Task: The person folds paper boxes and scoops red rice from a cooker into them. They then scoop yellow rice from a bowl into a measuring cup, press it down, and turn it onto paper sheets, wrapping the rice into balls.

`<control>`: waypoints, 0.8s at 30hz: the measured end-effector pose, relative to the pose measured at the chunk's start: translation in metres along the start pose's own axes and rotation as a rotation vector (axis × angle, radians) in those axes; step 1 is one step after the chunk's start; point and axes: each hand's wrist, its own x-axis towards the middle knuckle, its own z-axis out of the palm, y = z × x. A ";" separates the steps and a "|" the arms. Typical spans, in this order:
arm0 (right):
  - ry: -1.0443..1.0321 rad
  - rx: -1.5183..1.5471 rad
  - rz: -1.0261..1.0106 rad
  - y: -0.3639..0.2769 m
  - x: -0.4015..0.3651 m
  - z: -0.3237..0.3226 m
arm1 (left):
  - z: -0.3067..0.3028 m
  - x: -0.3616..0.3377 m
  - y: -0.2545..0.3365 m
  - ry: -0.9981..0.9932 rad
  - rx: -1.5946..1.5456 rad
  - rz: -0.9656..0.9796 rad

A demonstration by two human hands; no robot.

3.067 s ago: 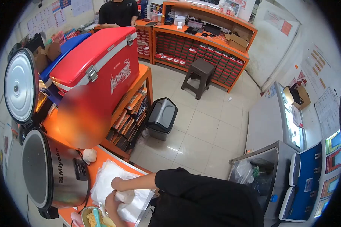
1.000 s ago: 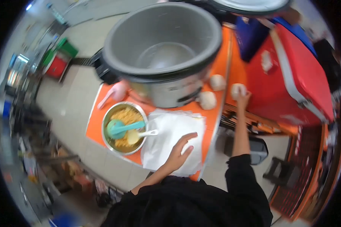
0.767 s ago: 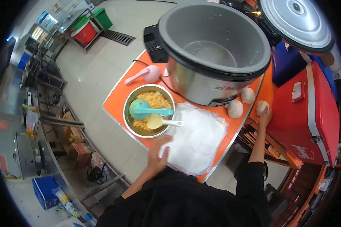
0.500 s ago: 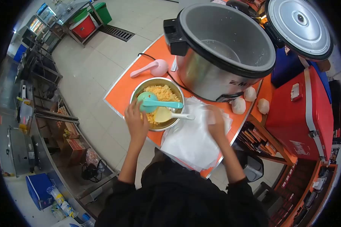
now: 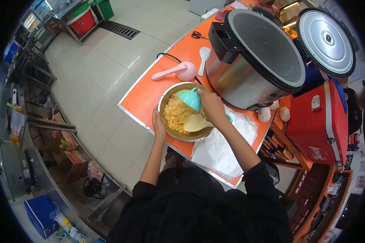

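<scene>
The teal scoop — lying flat half a second ago — now tilts over the rice in the steel bowl. The right hand, then on the white sheets, is closed around its handle; the left hand holds the bowl's rim. One cream spoon lies inside (one pink scoop outside); two wrapped balls sit by the cooker.

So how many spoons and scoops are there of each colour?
Teal scoop, held in the right hand: 1
Pale yellow spoon, lying in the metal bowl: 1
Pink scoop, on the orange table: 1
White paddle, beside the pink scoop: 1
Total: 4
</scene>
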 end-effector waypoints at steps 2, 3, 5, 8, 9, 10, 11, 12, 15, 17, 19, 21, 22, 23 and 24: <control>0.027 -0.063 0.111 0.003 0.012 0.019 | 0.005 -0.009 -0.003 0.030 -0.291 0.001; 0.066 -0.120 0.214 0.004 0.015 0.029 | 0.010 -0.018 0.004 -0.006 -0.366 0.020; 0.069 -0.142 0.222 -0.006 0.015 0.049 | 0.011 -0.028 -0.001 -0.015 -0.411 0.033; 0.087 -0.189 0.248 -0.031 0.010 0.069 | 0.016 -0.029 -0.003 -0.005 -0.381 0.043; 0.098 -0.212 0.264 -0.038 0.005 0.074 | 0.016 -0.029 -0.001 0.017 -0.349 0.010; 0.090 -0.215 0.279 -0.043 0.001 0.077 | 0.016 -0.030 0.001 0.038 -0.315 -0.024; 0.072 -0.253 0.280 -0.047 -0.002 0.080 | 0.018 -0.030 0.003 0.033 -0.313 -0.037; 0.053 -0.290 0.279 -0.051 -0.005 0.083 | 0.019 -0.031 0.001 0.039 -0.284 -0.021; 0.015 -0.317 0.291 -0.060 -0.018 0.088 | 0.018 -0.031 -0.003 0.042 -0.265 -0.014; -0.001 -0.276 0.306 -0.065 -0.031 0.088 | 0.019 -0.033 -0.007 0.040 -0.279 -0.022; -0.017 -0.237 0.323 -0.070 -0.044 0.087 | 0.022 -0.038 -0.005 0.084 -0.329 -0.083; -0.073 -0.172 0.438 -0.076 -0.053 0.083 | 0.027 -0.042 -0.009 0.097 -0.399 -0.060; -0.074 -0.175 0.448 -0.077 -0.055 0.079 | 0.030 -0.044 -0.011 0.114 -0.469 -0.028; -0.117 -0.118 0.496 -0.077 -0.058 0.073 | 0.032 -0.047 -0.012 0.108 -0.468 -0.040; -0.161 -0.059 0.545 -0.078 -0.061 0.067 | 0.037 -0.049 -0.004 0.139 -0.434 -0.063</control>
